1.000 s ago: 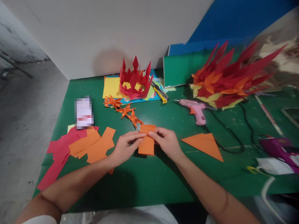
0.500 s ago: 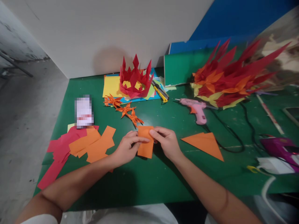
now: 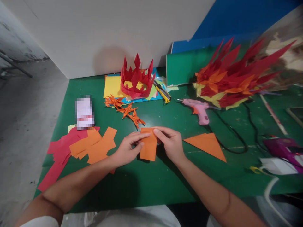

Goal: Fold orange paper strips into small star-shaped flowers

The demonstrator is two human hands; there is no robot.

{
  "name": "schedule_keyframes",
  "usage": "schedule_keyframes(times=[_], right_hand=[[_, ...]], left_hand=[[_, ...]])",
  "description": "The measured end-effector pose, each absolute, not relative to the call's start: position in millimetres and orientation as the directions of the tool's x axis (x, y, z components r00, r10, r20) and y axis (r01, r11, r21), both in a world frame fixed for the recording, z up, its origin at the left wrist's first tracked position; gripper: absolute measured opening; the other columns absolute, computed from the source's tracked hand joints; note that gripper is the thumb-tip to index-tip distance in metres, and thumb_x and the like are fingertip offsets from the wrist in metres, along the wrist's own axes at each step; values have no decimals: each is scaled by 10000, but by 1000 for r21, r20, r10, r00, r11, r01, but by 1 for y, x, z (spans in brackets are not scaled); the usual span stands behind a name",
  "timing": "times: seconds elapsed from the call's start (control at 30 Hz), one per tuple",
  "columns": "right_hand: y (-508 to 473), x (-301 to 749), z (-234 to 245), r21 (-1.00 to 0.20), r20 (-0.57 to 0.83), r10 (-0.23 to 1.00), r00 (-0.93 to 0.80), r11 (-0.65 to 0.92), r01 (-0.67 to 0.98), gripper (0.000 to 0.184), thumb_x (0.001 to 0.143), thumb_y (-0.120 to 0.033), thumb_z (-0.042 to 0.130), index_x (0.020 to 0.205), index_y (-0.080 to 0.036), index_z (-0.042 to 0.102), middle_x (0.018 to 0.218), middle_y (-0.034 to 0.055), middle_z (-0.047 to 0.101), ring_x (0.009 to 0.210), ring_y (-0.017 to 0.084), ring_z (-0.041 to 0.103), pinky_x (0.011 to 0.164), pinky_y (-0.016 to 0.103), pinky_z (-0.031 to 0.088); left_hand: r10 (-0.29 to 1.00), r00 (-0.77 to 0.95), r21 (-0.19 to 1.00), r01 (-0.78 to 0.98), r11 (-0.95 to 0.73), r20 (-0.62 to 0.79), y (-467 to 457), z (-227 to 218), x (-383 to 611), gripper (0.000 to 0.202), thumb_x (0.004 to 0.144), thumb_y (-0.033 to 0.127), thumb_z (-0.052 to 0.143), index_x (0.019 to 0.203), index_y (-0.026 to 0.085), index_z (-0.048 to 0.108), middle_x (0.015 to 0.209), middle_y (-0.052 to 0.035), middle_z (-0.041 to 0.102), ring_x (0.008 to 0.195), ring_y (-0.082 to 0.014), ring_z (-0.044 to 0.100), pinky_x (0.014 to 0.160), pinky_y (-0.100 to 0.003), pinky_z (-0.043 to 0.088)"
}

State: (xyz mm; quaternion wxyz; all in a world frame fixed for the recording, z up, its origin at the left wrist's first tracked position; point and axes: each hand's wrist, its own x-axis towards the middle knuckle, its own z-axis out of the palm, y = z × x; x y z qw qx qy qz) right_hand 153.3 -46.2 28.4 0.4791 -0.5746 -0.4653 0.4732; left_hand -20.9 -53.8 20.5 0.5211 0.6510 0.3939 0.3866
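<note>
A rectangular piece of orange paper is held between my two hands, a little above the green table. My left hand grips its left side, with the index finger lying across the upper part and the thumb at the left edge. The thumb of my right hand presses on the top right corner, and its other fingers are partly hidden behind the sheet. Just beyond the paper lie several folded orange paper flowers. To the right of my right hand rests a folded orange paper triangle.
Red and orange paper strips lie at the left, below a blurred-out phone. A red paper crown and a utility knife sit at the back. Right are a pink glue gun, its cord, and a large red-orange paper piece.
My left index finger has shifted up the paper, and the left thumb now shows at its edge. My right hand keeps its hold on the top right corner.
</note>
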Motion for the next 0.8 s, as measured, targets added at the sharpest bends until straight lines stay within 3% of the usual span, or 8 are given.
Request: schedule_keyframes(times=[0.23,0.37,0.53,0.6,0.67,0.8], right_hand=[[-42,155,25,-987,-151,987,50,-153,41,219,720,-415,684,824,-226,722,680,1,662,515,106,491,513,267,440],[-40,155,26,-978,-197,979,-47,-192,86,278,683,-458,708,729,-193,640,599,-23,574,528,99,475,510,239,410],[-41,155,30,-970,-176,975,-134,-149,190,328,765,-488,617,640,-189,564,552,-36,484,522,97,427,503,229,361],[-43,154,30,-973,-132,978,-162,-97,207,310,777,-466,609,643,-191,561,577,-27,505,548,106,444,524,233,369],[-44,153,29,-973,-80,977,-198,-34,227,285,793,-436,599,651,-191,567,603,-19,527,573,113,460,550,237,383],[-46,151,28,-971,-22,969,-247,38,235,260,819,-397,580,665,-189,563,598,-27,508,561,105,444,539,228,379]], left_hand=[[936,333,982,108,-154,110,-54,19,-20,336,844,173,531,1155,228,645,1018,-89,642,733,-114,581,631,-219,502],[963,218,970,152,-192,156,-54,18,-20,342,844,171,538,1167,224,635,956,-73,643,665,-101,533,607,-218,485],[950,232,942,211,-260,210,-55,19,-22,346,839,161,538,1164,226,637,941,-70,667,659,-109,547,590,-223,484],[948,266,951,204,-233,175,-56,19,-23,375,821,134,532,1167,235,637,1005,-74,683,717,-128,603,618,-237,510],[932,330,966,154,-208,148,-56,19,-24,451,780,86,515,1185,250,627,1122,-72,678,889,-175,650,715,-277,541],[905,409,992,-11,-126,120,-55,22,-25,576,705,22,471,1213,258,608,1268,-40,620,1175,-215,570,963,-355,483]])
